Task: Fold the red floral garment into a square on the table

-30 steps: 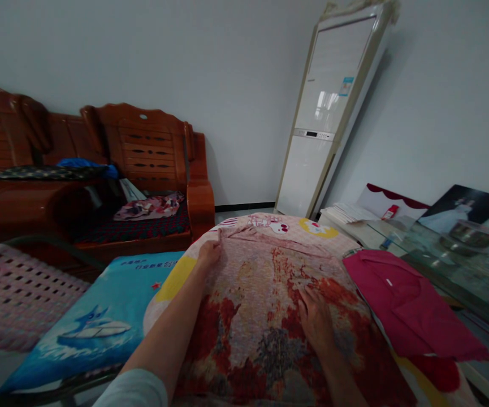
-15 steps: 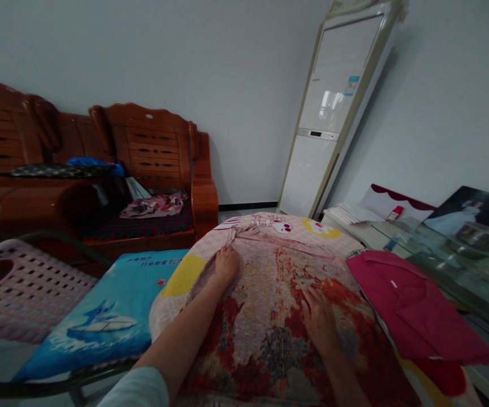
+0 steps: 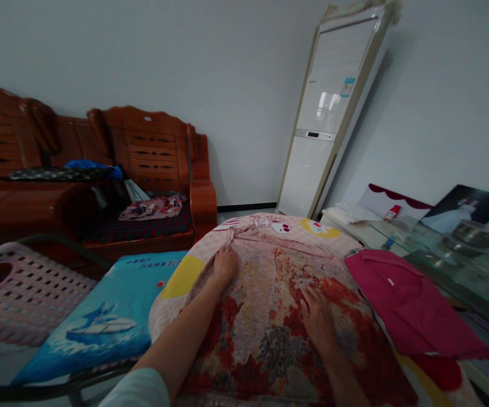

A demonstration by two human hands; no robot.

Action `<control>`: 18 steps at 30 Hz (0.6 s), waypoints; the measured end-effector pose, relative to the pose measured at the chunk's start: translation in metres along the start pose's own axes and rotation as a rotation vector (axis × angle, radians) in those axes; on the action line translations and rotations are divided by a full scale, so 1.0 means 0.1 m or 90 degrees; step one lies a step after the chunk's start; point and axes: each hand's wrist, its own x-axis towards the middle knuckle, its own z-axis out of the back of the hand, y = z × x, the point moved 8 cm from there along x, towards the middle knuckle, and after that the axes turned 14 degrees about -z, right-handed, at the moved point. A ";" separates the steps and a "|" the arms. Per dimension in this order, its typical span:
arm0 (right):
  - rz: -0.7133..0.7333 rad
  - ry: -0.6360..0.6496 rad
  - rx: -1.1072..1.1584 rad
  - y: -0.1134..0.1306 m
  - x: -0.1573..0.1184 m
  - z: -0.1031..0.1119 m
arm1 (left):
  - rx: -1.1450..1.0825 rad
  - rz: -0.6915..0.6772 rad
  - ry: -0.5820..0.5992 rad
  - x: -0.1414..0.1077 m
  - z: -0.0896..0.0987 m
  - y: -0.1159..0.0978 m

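A patterned garment (image 3: 265,305) in red, beige and grey lies spread out on a padded cover (image 3: 185,277) with cartoon prints. On its left edge, near a gathered fold at the top, rests my left hand (image 3: 226,264), fingers forward and close to the cloth. My right hand (image 3: 318,316) lies flat on the right half of the garment with its fingers stretched out. Both palms face down. The garment's near edge runs toward the bottom of the view. To the right lies a folded magenta garment (image 3: 414,305) with a small white tag.
On the left stand a pink woven chair (image 3: 27,294) and a blue cushion (image 3: 100,322) with a cartoon print. Behind them is a wooden sofa (image 3: 151,147) with cloths on it. A tall air conditioner (image 3: 312,164) fills the corner; a glass-topped cabinet (image 3: 451,271) stands at right.
Both hands keep their places on the patterned garment. Only the camera view has shifted very slightly.
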 end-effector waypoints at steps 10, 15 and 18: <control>0.003 -0.022 -0.016 0.02 0.00 0.01 | -0.052 0.158 -0.024 -0.09 0.08 0.50; -0.003 -0.008 -0.025 0.09 0.03 0.04 | -0.051 -0.019 0.056 -0.12 0.13 0.02; -0.005 0.009 -0.065 0.14 0.03 0.06 | -0.083 -0.073 0.079 -0.19 0.18 -0.34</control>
